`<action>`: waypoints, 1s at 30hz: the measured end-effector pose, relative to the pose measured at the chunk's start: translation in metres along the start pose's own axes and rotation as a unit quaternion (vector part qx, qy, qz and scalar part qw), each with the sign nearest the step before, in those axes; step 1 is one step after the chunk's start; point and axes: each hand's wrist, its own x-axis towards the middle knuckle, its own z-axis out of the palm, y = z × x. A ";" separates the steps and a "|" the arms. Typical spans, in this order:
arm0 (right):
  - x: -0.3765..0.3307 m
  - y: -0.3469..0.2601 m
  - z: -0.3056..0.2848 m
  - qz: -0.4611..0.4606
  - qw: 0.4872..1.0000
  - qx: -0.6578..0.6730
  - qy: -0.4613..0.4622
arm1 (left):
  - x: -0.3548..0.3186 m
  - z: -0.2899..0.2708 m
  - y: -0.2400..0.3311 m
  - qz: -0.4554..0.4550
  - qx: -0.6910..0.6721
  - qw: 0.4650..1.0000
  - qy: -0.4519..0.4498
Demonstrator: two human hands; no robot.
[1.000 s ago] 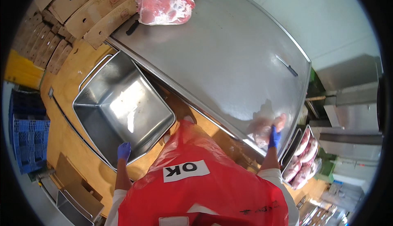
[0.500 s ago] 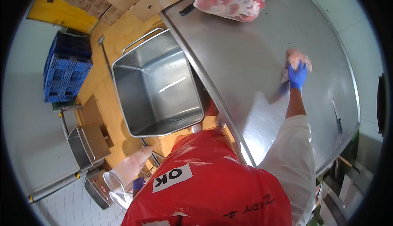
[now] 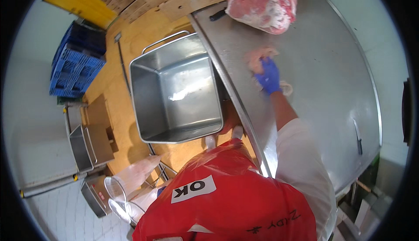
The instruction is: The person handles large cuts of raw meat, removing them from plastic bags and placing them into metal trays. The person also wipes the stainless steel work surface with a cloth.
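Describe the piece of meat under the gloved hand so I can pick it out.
On the steel table, find the right hand in a blue glove. The small pale meat piece lies beneath it, flatter and paler than the big red wrapped meat bundle beyond.

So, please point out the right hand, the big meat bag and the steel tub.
right hand (image 3: 267, 76), head view, back of the blue glove.
meat bag (image 3: 261, 4), head view, middle of the wrapped pink meat.
steel tub (image 3: 176, 93), head view, its inner floor.

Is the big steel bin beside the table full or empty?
Empty. The large rectangular stainless steel bin shows its bare floor and walls with only light glare; no meat lies inside. It stands upright beside the steel table.
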 end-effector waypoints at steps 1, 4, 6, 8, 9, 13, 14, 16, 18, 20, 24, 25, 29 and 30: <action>-0.018 -0.025 -0.008 -0.014 0.998 0.042 -0.042 | 0.015 0.007 0.000 0.007 -0.002 1.000 -0.012; -0.098 -0.058 -0.010 -0.052 0.998 0.020 -0.037 | 0.056 -0.002 0.017 0.034 0.007 0.999 -0.039; -0.148 -0.082 -0.036 -0.011 0.999 0.003 -0.041 | 0.078 -0.013 0.038 0.049 -0.006 0.998 -0.048; -0.198 -0.083 -0.059 0.027 0.999 -0.016 -0.010 | 0.107 -0.029 0.066 0.068 -0.027 0.996 -0.059; -0.224 -0.077 -0.073 0.045 0.998 -0.031 0.001 | 0.125 -0.033 0.076 0.079 -0.052 0.993 -0.064; -0.340 -0.015 -0.121 0.228 0.967 -0.109 0.042 | 0.147 -0.039 0.112 0.144 -0.079 0.985 -0.045; -0.373 0.012 -0.132 0.265 0.947 -0.159 0.089 | 0.133 -0.036 0.132 0.169 -0.060 0.983 -0.026; -0.392 0.044 -0.156 0.341 0.904 -0.217 0.138 | 0.122 -0.036 0.124 0.144 -0.095 0.985 -0.019; -0.388 0.096 -0.163 0.410 0.840 -0.304 0.183 | 0.122 -0.030 0.079 0.118 -0.136 0.983 -0.027; -0.342 0.106 -0.153 0.471 0.827 -0.168 0.256 | 0.124 -0.032 0.027 0.090 -0.148 0.984 -0.029; -0.243 0.141 -0.105 0.406 0.864 -0.188 0.229 | 0.103 -0.021 -0.056 0.046 -0.056 0.996 -0.056; -0.202 0.146 -0.097 0.241 0.881 -0.275 0.302 | 0.108 -0.008 -0.059 0.034 -0.044 0.996 -0.070; -0.041 0.017 0.012 0.197 0.937 -0.229 0.177 | 0.080 -0.025 -0.056 -0.005 -0.033 0.999 -0.035; -0.018 0.000 0.032 0.157 0.944 -0.232 0.177 | 0.079 -0.032 -0.042 -0.002 -0.030 0.999 -0.034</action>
